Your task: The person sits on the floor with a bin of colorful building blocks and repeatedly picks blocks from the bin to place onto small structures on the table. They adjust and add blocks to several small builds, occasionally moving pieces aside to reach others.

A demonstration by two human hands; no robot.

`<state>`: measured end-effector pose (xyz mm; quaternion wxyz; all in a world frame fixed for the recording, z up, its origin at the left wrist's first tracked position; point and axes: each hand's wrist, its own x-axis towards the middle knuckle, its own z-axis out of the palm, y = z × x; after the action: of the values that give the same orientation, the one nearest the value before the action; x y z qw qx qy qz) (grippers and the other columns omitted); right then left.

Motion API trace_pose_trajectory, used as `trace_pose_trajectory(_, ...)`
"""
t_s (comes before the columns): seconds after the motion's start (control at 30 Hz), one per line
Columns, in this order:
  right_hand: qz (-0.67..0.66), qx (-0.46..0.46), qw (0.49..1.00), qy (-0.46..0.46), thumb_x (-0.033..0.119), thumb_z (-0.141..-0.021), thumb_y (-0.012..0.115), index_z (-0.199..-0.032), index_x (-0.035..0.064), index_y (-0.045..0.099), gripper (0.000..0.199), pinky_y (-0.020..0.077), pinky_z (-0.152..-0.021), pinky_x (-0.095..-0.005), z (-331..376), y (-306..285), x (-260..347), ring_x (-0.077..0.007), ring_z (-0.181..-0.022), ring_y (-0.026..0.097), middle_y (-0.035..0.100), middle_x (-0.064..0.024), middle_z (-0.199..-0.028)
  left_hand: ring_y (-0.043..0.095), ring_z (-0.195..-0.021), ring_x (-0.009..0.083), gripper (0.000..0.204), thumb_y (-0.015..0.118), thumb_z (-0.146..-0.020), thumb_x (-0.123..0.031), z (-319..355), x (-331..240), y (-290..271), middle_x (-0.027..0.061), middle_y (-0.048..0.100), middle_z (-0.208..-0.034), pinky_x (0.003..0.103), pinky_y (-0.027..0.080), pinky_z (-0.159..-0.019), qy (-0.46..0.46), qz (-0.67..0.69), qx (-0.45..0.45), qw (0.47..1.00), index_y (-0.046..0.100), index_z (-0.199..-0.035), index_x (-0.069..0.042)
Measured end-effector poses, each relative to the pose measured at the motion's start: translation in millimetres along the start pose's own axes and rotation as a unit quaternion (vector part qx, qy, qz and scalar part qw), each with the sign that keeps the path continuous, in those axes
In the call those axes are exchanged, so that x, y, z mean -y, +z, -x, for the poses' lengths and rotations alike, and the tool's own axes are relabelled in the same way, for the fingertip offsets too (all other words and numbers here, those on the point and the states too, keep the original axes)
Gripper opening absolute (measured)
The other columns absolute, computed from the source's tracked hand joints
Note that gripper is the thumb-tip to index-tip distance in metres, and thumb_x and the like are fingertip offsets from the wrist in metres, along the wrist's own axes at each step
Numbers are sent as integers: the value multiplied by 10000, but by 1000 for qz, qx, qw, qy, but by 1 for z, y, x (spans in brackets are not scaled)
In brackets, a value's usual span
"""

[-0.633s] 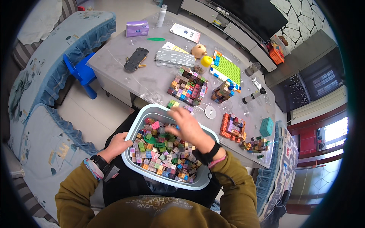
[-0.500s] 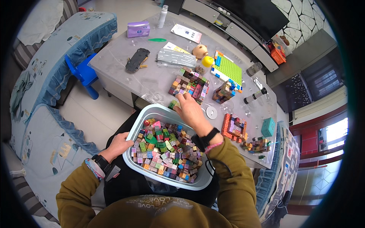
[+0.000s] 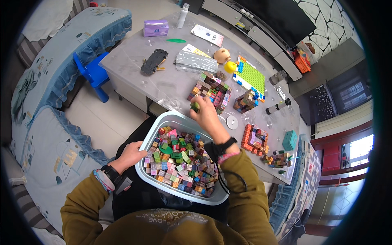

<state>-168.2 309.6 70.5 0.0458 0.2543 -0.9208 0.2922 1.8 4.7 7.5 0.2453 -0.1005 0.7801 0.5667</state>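
A pale blue-grey plastic tub [image 3: 143, 173] rests on my lap, full of loose multicoloured toy blocks [image 3: 179, 157]. My left hand [image 3: 132, 155] is closed on the tub's left rim, thumb on top. Above the tub's far edge, at the table's near side, my right hand [image 3: 205, 113] is closed on a small green block piece [image 3: 195, 107], mostly covered by the fingers. Just beyond that hand stands a walled structure of mixed blocks [image 3: 210, 90]. Right of it is a small block tower [image 3: 246, 101].
An orange-red block frame [image 3: 255, 139], a white disc [image 3: 232, 122] and a teal box [image 3: 290, 140] occupy the table's right side. Farther back lie a green baseplate [image 3: 250, 75], a yellow toy [image 3: 230, 67], silver packets [image 3: 197, 61] and a black toy car [image 3: 154, 62]. A blue chair [image 3: 93, 73] stands left.
My right hand has lifted the green block piece off the table edge and now holds it. My left hand stays on the tub's rim. The whole view has shifted slightly.
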Motion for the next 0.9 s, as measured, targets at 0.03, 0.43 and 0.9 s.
trace_pose_trajectory(0.03, -23, 35, 998, -45, 150, -878, 791, -1244, 113, 658, 390, 569, -897, -478, 8, -8, 9, -421, -979, 685, 639, -199, -1103, 712, -893, 165, 410, 658, -867, -117, 0, 0, 0, 117, 770, -1026, 322, 564, -826, 1, -7, -3, 1000, 723, -1242, 34)
trace_pose_trajectory(0.43, 227, 60, 972, 8, 129, -923, 698, -1246, 165, 673, 327, 592, -717, -503, 66, -35, -35, -386, -854, 723, 660, -124, -1075, 759, -876, 237, 406, 679, -860, -163, -1, 4, 3, 168, 788, -988, 365, 581, -823, 19, -24, -22, 999, 740, -1223, 8)
trace_pose_trajectory(0.9, 12, 110, 992, -64, 190, -999, 740, -1403, 183, 647, 415, 591, -798, -433, 96, -61, 20, -350, -923, 715, 680, -127, -1175, 757, -899, 226, 432, 681, -859, -150, -6, 9, 2, 158, 792, -1031, 355, 581, -846, 18, -7, -13, 1000, 737, -1260, -1)
